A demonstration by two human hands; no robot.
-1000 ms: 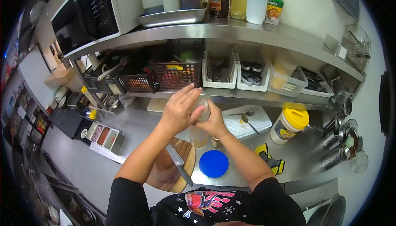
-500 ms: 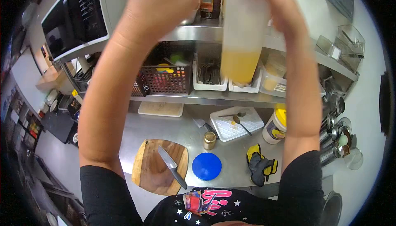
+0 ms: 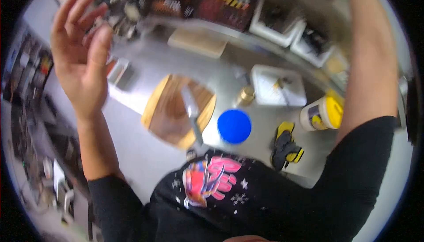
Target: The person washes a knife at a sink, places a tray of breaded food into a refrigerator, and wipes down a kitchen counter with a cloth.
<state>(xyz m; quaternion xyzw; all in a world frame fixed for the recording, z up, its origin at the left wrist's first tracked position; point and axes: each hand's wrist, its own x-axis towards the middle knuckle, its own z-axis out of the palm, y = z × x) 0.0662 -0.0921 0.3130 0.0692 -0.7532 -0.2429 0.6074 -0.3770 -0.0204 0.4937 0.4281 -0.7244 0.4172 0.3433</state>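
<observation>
My left hand is raised at the upper left, palm turned inward, fingers apart and slightly curled with nothing in them. My right forearm reaches up past the top right edge, so that hand is out of view. Between the arms lies a wooden cutting board, with a black-handled kitchen knife across its right side. Beside it on the steel counter is a round blue lid. A small gold-coloured jar stands behind the lid.
To the right are a white tray with spoons, a tub with a yellow lid and a grey-and-yellow glove. A pale board lies farther back, below a shelf holding dark crates and white bins.
My left hand has moved left and down, away from the shelf. The bottle of yellow liquid and my right hand have left the view. The camera has turned, blurring the picture.
</observation>
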